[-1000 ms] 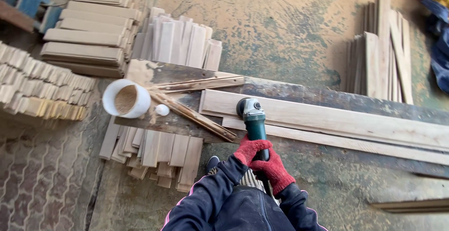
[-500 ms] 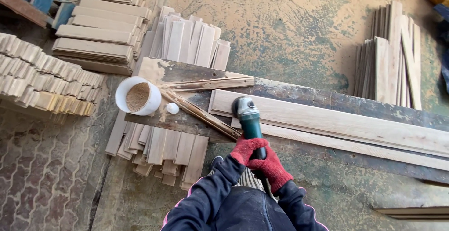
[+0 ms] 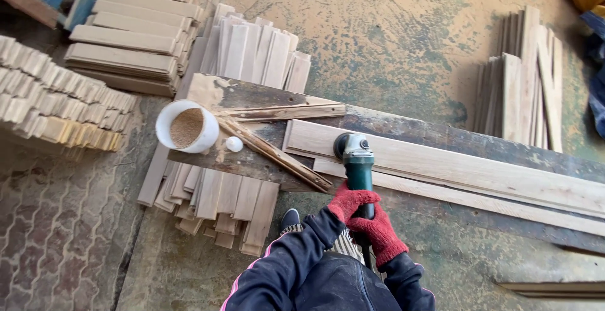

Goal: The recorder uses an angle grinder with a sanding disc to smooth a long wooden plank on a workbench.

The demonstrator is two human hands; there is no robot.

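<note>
Both hands wear red gloves and share a green angle grinder point(image 3: 358, 166): the left hand point(image 3: 353, 201) has its grip closed around the body, and the right hand point(image 3: 380, 233) is wrapped tight around the rear of the handle. The grinder's head rests on the near end of a long pale plank point(image 3: 454, 166) lying on a dark, worn tabletop point(image 3: 403, 125). To the left stand a white tub of sawdust point(image 3: 186, 126) and a small white ball point(image 3: 234, 144), with stacked short boards point(image 3: 217, 201) below.
</note>
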